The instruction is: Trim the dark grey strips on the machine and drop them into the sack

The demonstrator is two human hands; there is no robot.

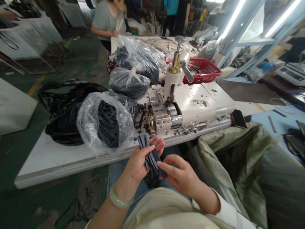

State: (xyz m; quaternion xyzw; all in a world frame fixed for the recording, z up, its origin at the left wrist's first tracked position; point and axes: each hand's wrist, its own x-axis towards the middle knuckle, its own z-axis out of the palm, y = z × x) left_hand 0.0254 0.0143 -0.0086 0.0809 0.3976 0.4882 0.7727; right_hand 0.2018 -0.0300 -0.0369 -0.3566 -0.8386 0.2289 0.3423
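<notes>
A bundle of thin dark grey strips point(152, 157) lies in my left hand point(138, 163), with the thumb closed over it and the fingertips showing on the far side. At the bundle's lower end, my right hand point(183, 176) has its thumb and fingers bent together on a strip. Just beyond my hands stands a cream-coloured bench machine point(188, 101) with a metal roller head point(164, 116). To its left, a clear plastic bag point(88, 124) sits open and holds many similar dark strips point(107, 124).
A black plastic bag point(64, 127) and tied clear bags point(130, 82) sit on the table point(59, 160). Behind the machine is a red basket point(205, 76). A phone point(238, 119) lies at the machine's right end, above green cloth point(221, 146). A person point(105, 22) stands across the table.
</notes>
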